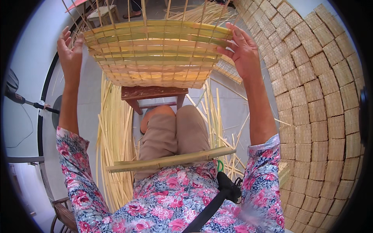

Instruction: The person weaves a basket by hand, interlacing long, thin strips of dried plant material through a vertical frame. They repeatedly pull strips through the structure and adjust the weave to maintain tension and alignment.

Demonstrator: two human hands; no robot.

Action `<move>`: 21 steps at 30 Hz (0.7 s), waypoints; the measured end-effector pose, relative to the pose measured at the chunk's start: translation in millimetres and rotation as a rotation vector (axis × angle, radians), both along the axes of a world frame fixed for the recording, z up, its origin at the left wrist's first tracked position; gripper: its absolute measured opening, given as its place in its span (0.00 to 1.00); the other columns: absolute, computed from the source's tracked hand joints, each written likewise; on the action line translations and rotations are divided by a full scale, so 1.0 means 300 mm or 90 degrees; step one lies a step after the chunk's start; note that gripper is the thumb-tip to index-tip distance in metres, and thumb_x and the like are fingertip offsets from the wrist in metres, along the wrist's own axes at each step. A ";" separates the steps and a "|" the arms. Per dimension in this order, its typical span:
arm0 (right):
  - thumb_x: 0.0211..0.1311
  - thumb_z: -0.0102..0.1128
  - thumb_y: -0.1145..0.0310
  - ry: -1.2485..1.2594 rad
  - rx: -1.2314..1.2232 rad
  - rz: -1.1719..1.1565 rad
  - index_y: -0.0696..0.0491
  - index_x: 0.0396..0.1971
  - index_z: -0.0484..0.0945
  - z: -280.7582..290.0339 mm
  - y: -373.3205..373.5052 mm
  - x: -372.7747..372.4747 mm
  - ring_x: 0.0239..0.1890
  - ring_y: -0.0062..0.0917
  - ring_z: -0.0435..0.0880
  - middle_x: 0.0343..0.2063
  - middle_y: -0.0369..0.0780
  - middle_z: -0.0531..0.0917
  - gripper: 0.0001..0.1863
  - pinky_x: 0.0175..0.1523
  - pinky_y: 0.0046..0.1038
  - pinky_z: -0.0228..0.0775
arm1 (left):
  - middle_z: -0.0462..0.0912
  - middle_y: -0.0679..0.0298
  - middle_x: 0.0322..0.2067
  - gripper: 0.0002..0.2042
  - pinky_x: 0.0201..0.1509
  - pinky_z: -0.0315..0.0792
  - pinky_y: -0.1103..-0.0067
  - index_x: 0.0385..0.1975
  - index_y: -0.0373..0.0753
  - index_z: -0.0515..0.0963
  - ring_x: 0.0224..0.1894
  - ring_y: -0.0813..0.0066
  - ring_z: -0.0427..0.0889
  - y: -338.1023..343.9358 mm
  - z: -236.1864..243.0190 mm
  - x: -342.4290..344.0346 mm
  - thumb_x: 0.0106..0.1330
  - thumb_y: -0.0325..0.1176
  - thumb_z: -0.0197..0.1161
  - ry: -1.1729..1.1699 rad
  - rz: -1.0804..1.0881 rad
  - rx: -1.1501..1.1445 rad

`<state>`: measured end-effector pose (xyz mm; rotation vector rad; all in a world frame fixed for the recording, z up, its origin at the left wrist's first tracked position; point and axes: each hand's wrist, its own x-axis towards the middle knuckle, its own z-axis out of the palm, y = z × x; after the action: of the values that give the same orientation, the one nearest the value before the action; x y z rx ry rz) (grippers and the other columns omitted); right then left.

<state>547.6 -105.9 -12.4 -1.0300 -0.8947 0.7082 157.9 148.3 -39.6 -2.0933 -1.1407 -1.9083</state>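
Observation:
A half-woven basket (153, 54) of green and pale bamboo strips, with upright stakes sticking up past its top band, rests on a small reddish wooden stool (155, 91) in front of me. At its left end, my left hand (70, 48) is raised with fingers apart and curved, the thumb at or very close to the edge. My right hand (243, 50) grips the top band at the right end, with lower fingers against the weave. A pair of split bamboo strips (171, 158) lies across my lap.
Loose strips (112, 139) are piled either side of my legs, with another heap (190, 13) behind the basket. Stacked woven panels (311, 108) line the right. A stand pole (40, 106) is at left, a wooden chair (61, 215) lower left. Another person's foot (132, 14) shows at the back.

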 end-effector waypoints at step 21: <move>0.74 0.56 0.66 -0.097 0.006 -0.053 0.60 0.41 0.81 -0.072 0.078 0.038 0.34 0.21 0.86 0.35 0.39 0.85 0.12 0.37 0.25 0.87 | 0.81 0.74 0.34 0.13 0.44 0.73 0.83 0.42 0.42 0.82 0.35 0.88 0.76 0.038 -0.082 -0.063 0.77 0.43 0.57 -0.265 -0.410 -0.336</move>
<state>559.1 -82.4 -34.1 -1.1172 -0.9789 0.5602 139.2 159.7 -64.2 -2.6654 -1.2512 -2.6675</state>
